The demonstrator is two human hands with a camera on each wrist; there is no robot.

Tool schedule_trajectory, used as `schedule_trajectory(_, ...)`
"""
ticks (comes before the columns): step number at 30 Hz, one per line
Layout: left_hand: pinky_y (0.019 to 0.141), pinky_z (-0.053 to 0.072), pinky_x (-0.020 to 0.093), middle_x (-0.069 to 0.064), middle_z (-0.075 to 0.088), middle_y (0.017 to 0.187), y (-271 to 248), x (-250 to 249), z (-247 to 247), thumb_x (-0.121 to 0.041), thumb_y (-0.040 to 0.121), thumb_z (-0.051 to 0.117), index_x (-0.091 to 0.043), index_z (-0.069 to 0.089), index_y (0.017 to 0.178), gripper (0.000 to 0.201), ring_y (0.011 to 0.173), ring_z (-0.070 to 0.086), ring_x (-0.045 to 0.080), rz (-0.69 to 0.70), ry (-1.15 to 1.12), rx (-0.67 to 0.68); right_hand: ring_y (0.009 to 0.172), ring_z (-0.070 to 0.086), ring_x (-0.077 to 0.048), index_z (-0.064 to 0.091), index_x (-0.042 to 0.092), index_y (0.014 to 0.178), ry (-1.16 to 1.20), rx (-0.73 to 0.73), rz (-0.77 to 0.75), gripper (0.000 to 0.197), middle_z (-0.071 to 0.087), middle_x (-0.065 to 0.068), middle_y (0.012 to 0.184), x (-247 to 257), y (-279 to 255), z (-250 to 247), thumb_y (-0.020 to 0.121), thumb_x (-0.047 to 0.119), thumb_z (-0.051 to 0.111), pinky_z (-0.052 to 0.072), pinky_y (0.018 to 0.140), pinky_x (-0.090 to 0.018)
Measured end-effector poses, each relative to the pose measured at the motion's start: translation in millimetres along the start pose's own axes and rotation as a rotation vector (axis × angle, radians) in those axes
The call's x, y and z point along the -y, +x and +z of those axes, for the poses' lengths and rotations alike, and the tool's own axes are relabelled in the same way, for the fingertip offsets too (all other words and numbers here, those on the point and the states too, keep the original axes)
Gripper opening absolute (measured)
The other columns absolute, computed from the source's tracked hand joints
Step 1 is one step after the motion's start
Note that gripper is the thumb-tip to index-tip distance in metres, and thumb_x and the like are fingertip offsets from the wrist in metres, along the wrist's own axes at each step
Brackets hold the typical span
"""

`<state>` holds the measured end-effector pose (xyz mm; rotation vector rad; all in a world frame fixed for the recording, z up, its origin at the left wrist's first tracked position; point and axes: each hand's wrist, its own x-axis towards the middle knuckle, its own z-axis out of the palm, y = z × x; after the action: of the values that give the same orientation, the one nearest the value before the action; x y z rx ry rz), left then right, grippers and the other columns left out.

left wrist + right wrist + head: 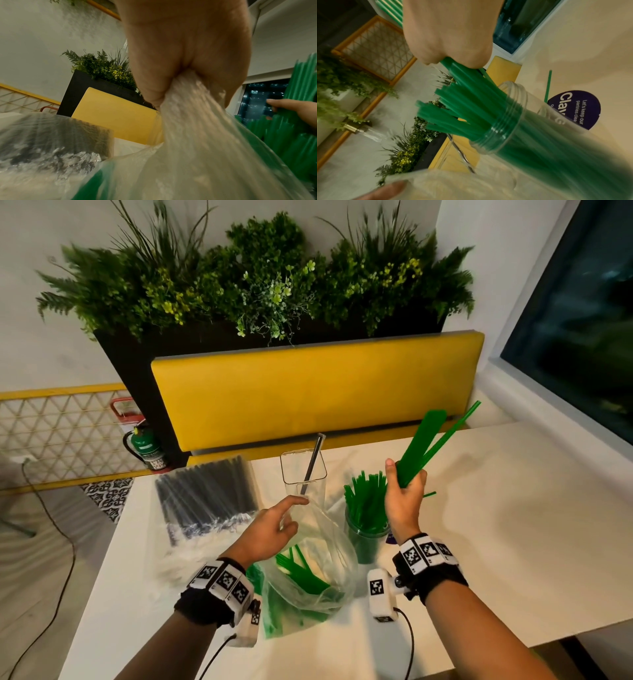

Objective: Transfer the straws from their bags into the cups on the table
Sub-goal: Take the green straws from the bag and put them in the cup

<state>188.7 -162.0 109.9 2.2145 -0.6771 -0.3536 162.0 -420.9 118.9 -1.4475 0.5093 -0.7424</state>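
My left hand (pixel 286 520) grips the gathered top of a clear plastic bag (pixel 318 563) that holds a few green straws (pixel 301 571); the left wrist view shows the bag (pixel 197 135) bunched in the fist. My right hand (pixel 407 479) holds a bunch of green straws (pixel 424 436) raised and slanted over a clear round jar (pixel 365 537) packed with green straws. In the right wrist view the held straws' (pixel 467 75) lower ends sit just above the jar's mouth (pixel 510 119). A clear square cup (pixel 303 474) holds one black straw (pixel 313 465).
A bag of black straws (pixel 205 498) lies at the table's left. One loose green straw (pixel 430 494) and a purple round sticker (pixel 573 108) lie on the white table (pixel 496 525) beside the jar. A yellow bench back (pixel 315 392) and planter stand behind.
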Motion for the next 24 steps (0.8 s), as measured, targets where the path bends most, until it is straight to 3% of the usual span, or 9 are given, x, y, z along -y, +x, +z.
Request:
schedule_trajectory(4, 0.077, 0.051, 0.033, 0.015, 0.064, 0.088, 0.3, 0.9, 0.8, -0.014, 0.092, 0.055, -0.051, 0.045, 0.123, 0.050, 0.077, 0.062, 0.024, 0.000, -0.011, -0.003, 0.098, 0.061, -0.020, 0.049, 0.036, 0.097, -0.039, 0.057, -0.020, 0.017, 0.057, -0.014, 0.114, -4.2, -7.4, 4.2, 0.090, 0.032, 0.063, 0.050, 0.087, -0.028)
schedule_trajectory(7, 0.073, 0.050, 0.032, 0.016, 0.061, 0.081, -1.0, 0.5, 0.0, -0.013, 0.092, 0.054, -0.052, 0.045, 0.123, 0.050, 0.073, 0.059, 0.025, 0.007, -0.017, -0.009, 0.094, 0.063, -0.018, 0.055, 0.024, 0.102, -0.014, 0.106, 0.005, 0.018, 0.065, -0.006, 0.104, -2.5, -8.7, 5.8, 0.088, 0.027, 0.066, 0.054, 0.083, -0.030)
schedule_trajectory(11, 0.071, 0.050, 0.034, 0.017, 0.062, 0.082, -1.0, 1.7, -0.8, -0.015, 0.093, 0.053, -0.051, 0.045, 0.123, 0.048, 0.066, 0.056, 0.020, 0.005, -0.019, -0.008, 0.094, 0.067, -0.007, 0.059, 0.021, 0.106, 0.040, 0.173, -0.007, 0.016, 0.069, 0.005, 0.097, 5.3, -6.8, 6.6, 0.091, 0.022, 0.064, 0.054, 0.085, -0.027)
schedule_trajectory(13, 0.072, 0.051, 0.037, 0.018, 0.063, 0.084, -0.9, 1.5, -0.2, -0.015, 0.094, 0.053, -0.051, 0.045, 0.124, 0.047, 0.067, 0.057, 0.023, 0.000, -0.019, -0.009, 0.096, 0.069, -0.015, 0.057, 0.027, 0.105, 0.050, 0.183, -0.014, 0.019, 0.069, 0.001, 0.100, 8.5, -5.1, 7.3, 0.090, 0.021, 0.065, 0.054, 0.087, -0.031)
schedule_trajectory(15, 0.074, 0.052, 0.038, 0.018, 0.063, 0.087, -1.5, 1.0, 1.1, -0.016, 0.094, 0.053, -0.051, 0.045, 0.125, 0.047, 0.070, 0.058, 0.027, 0.005, -0.020, -0.008, 0.088, 0.070, -0.022, 0.056, 0.028, 0.102, 0.063, 0.174, -0.007, 0.022, 0.069, -0.005, 0.096, 11.6, -5.8, 8.5, 0.087, 0.018, 0.069, 0.056, 0.084, -0.035)
schedule_trajectory(19, 0.079, 0.052, 0.038, 0.012, 0.066, 0.100, -1.8, 2.4, 1.7, -0.017, 0.094, 0.053, -0.052, 0.045, 0.124, 0.047, 0.076, 0.061, 0.020, 0.013, -0.022, -0.013, 0.069, 0.066, -0.013, 0.055, 0.025, 0.097, 0.067, 0.139, -0.012, 0.031, 0.066, 0.006, 0.079, 11.8, -11.0, 10.8, 0.079, 0.011, 0.076, 0.057, 0.072, -0.030)
schedule_trajectory(21, 0.079, 0.052, 0.036, 0.008, 0.067, 0.103, -1.9, 2.1, 0.9, -0.017, 0.094, 0.054, -0.053, 0.045, 0.123, 0.047, 0.077, 0.062, 0.020, 0.018, -0.023, -0.020, 0.075, 0.067, -0.011, 0.055, 0.030, 0.096, 0.064, 0.112, -0.009, 0.037, 0.067, 0.007, 0.084, 11.2, -13.2, 12.4, 0.075, 0.013, 0.080, 0.057, 0.075, -0.029)
schedule_trajectory(24, 0.070, 0.050, 0.034, 0.007, 0.063, 0.083, -2.1, 1.1, -0.3, -0.016, 0.094, 0.054, -0.054, 0.046, 0.121, 0.047, 0.066, 0.056, 0.018, 0.019, -0.030, -0.032, 0.092, 0.065, -0.009, 0.055, 0.034, 0.096, 0.060, 0.091, 0.024, 0.042, 0.066, 0.008, 0.096, 12.4, -13.2, 14.9, 0.072, 0.015, 0.083, 0.055, 0.082, -0.027)
